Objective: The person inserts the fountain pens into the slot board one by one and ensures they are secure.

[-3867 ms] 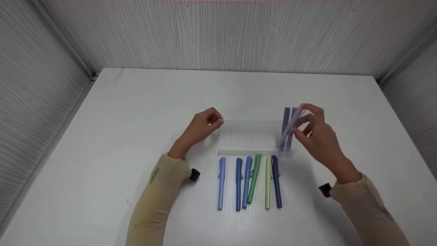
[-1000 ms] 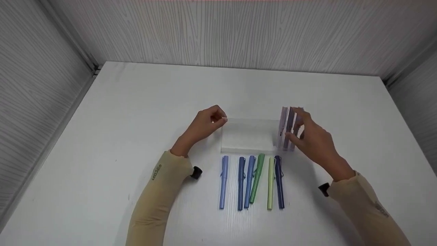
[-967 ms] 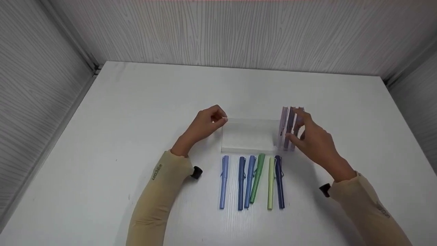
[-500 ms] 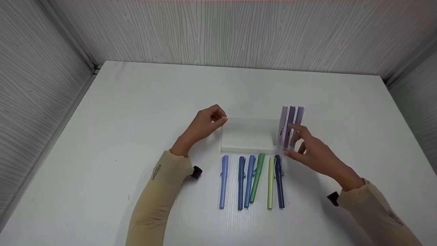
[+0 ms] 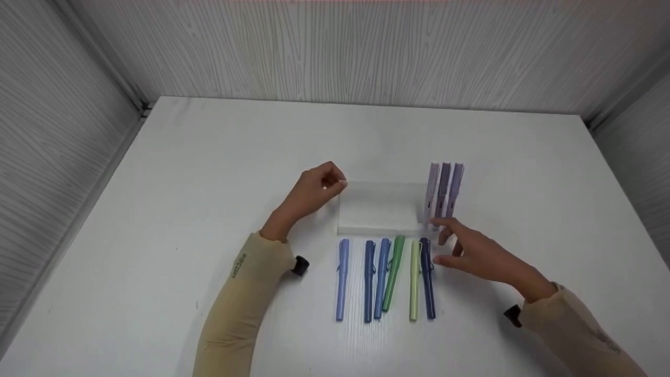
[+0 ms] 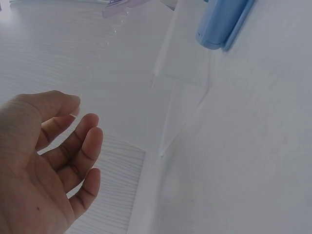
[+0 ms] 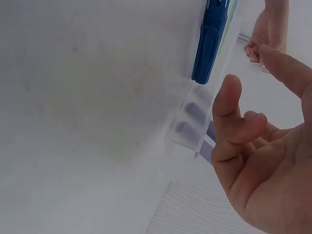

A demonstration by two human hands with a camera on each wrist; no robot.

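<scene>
My left hand (image 5: 314,191) pinches the upper left corner of a clear plastic pen holder (image 5: 379,230) between thumb and index finger; the left wrist view shows the clear sheet (image 6: 122,83) at those fingertips. Three purple pens stand side by side at the holder's right end: a pale lilac pen (image 5: 432,180), a dark purple pen (image 5: 444,180) and a lavender pen (image 5: 457,180). My right hand (image 5: 473,254) hovers beside the navy pen (image 5: 427,283), thumb and fingers apart, with nothing between them. In the right wrist view, part of the purple pens is hidden behind the fingers.
In front of the holder lie a periwinkle pen (image 5: 342,283), a dark blue pen (image 5: 369,283), a blue pen (image 5: 381,283), a green pen (image 5: 393,275) and a pale yellow-green pen (image 5: 414,283). Grey wood-grain panels (image 5: 335,52) border the white table (image 5: 251,136).
The lilac pen in my right hand now stands in the holder beside the other purple pens. My right hand has let go and moved down towards the navy pen. My left hand keeps its pinch.
</scene>
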